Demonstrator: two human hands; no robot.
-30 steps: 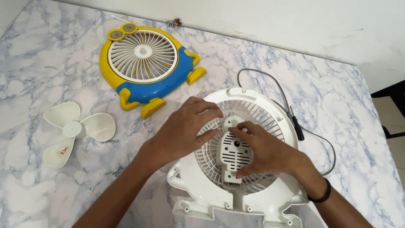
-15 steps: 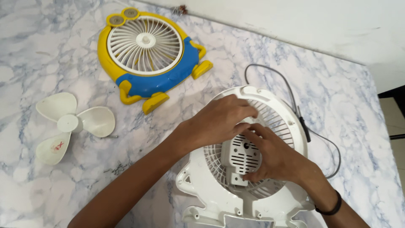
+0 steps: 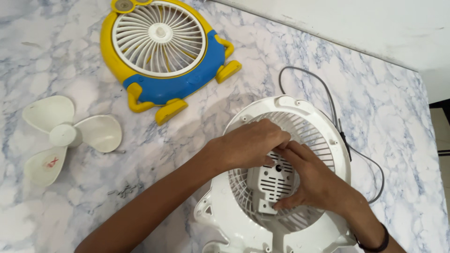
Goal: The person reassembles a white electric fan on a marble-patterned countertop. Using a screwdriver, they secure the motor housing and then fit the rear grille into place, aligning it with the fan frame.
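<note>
A white fan rear housing lies face down on the marble table. At its centre sits a white slotted motor mount plate. My left hand rests curled on the grille with its fingertips at the plate's top edge. My right hand covers the plate's right side, thumb at its lower edge and fingers meeting the left hand's. Both hands press on the plate.
A yellow and blue fan front cover lies at the back left. A white three-blade propeller sits at the left. Small screws lie beside my left forearm. A grey cord with a black screwdriver runs right of the housing.
The view has shifted down and right. My left hand slid further across the grille toward the plate's top, and my fingers have drawn together there.
</note>
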